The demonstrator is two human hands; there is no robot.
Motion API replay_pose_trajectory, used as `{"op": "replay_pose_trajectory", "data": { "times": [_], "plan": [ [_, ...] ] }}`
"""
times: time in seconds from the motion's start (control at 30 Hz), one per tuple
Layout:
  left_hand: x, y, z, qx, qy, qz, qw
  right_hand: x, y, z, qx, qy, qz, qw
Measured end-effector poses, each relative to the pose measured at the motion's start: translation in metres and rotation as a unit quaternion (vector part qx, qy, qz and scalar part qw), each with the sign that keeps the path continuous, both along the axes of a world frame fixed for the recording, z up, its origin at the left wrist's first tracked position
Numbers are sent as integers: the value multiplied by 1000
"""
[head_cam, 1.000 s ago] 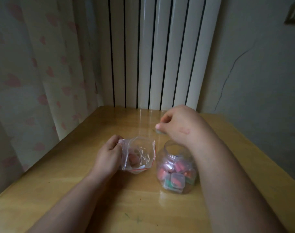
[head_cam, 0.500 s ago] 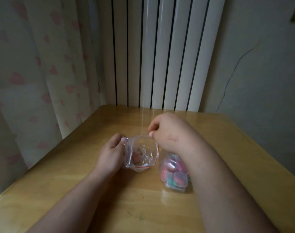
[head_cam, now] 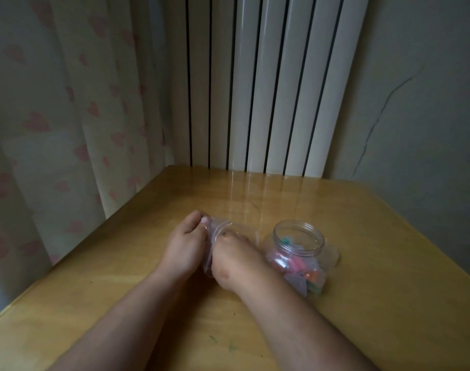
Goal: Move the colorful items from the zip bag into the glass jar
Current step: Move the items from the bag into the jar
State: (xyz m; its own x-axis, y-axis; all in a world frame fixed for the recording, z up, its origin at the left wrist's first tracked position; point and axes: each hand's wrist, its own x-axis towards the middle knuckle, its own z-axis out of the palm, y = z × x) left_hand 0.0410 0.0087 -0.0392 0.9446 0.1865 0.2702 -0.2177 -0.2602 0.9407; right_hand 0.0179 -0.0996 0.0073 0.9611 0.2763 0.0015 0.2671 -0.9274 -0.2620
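Note:
A clear zip bag [head_cam: 220, 229] stands on the wooden table [head_cam: 375, 277] at its middle. My left hand [head_cam: 184, 246] grips the bag's left edge near the mouth. My right hand [head_cam: 235, 259] reaches down into the bag, its fingertips hidden inside, so what they hold cannot be seen. Just right of the bag stands the open glass jar [head_cam: 299, 238], with several colorful items [head_cam: 299, 267] in pink, green and orange lying in its lower part.
A white ribbed radiator [head_cam: 268, 89] stands behind the table's far edge. A curtain with pink hearts [head_cam: 54, 129] hangs along the left side. A grey wall with a crack [head_cam: 429, 103] is on the right.
My right hand moved from above the jar leftwards and down into the bag. The jar's mouth is now uncovered. My left hand kept its grip on the bag.

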Motion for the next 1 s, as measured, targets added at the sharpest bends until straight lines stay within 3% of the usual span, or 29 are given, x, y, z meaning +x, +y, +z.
{"op": "replay_pose_trajectory", "data": {
  "times": [0.33,0.5,0.73,0.87,1.0],
  "plan": [
    [-5,-4,5,87,4,12,996,4,8,-1,-51,21,27,998],
    [-3,-1,5,27,14,18,999,-4,-1,4,27,-45,51,997],
    [-2,2,6,-59,14,16,998,-15,-7,58,-15,-44,51,998],
    [-2,2,6,-61,5,16,998,-19,-37,72,90,-142,-22,986],
    [-1,3,5,-48,10,18,999,-5,-65,84,123,-170,-70,975]
  ]
}}
